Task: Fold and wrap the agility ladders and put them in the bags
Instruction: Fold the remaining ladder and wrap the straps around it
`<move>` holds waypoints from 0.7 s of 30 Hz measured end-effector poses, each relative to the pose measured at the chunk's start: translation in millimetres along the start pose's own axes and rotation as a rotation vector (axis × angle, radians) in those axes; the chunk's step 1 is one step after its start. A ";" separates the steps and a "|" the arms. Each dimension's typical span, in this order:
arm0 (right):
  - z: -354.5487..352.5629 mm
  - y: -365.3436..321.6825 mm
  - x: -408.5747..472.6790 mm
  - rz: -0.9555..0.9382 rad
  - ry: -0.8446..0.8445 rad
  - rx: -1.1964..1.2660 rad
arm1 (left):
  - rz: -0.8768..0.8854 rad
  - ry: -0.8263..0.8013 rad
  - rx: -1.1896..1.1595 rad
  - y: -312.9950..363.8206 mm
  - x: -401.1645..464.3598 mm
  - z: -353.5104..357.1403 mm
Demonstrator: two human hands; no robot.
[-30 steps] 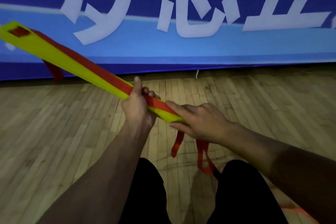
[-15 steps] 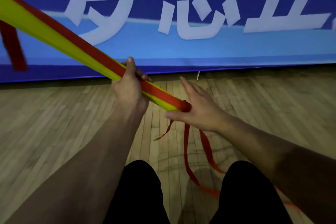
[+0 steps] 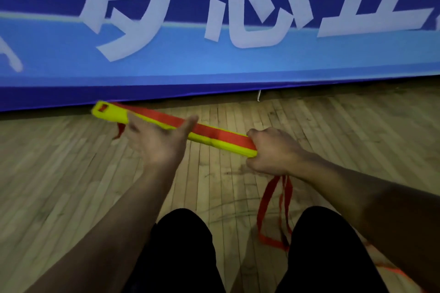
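Observation:
A stacked bundle of yellow agility-ladder rungs (image 3: pixel 112 112) with a red strap (image 3: pixel 215 134) lying along its top is held level above the wooden floor. My right hand (image 3: pixel 273 150) grips the bundle's right end, fingers curled round it. My left hand (image 3: pixel 159 140) lies under the bundle's middle, palm up, thumb raised against the far side, the other fingers blurred. Loose red strap loops (image 3: pixel 273 211) hang from under my right hand down to the floor between my knees. No bag is in view.
A blue banner with large white characters (image 3: pixel 214 31) runs along the back, its lower edge meeting the wooden floor (image 3: pixel 71 185). My black-clad knees (image 3: pixel 185 245) fill the bottom of the view. More red strap trails on the floor at the lower right (image 3: pixel 392 273).
The bundle has swung down from pointing up-left to nearly level and shifted right. My right hand has closed round its end. My left hand has loosened and now lies underneath, palm up.

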State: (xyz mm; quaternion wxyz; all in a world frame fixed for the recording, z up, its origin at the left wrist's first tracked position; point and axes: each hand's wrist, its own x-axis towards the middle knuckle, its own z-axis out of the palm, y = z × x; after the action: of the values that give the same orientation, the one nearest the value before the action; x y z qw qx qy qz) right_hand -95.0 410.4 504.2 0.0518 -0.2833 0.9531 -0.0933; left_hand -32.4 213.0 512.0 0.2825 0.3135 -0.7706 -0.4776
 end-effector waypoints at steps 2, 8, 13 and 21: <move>-2.1 -0.7 2.4 -0.030 -0.013 -0.074 | 0.526 -0.203 0.443 12.9 -3.5 -3.5; -8.7 -16.1 1.2 -0.210 -0.192 0.070 | 0.765 -0.908 1.073 14.2 -14.2 30.5; -4.8 20.6 -8.3 -0.226 -0.240 0.241 | 0.653 -0.989 0.950 -6.3 -19.0 24.0; 1.0 21.2 -14.5 -0.056 -0.231 0.970 | 0.469 -1.000 0.545 -29.1 -48.8 26.1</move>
State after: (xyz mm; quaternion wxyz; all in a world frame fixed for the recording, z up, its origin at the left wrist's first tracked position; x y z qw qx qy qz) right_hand -94.0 435.7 499.4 0.2805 -0.2607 0.7798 -0.4953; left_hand -13.9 254.3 468.8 -0.1058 -0.0655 -0.9526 -0.2777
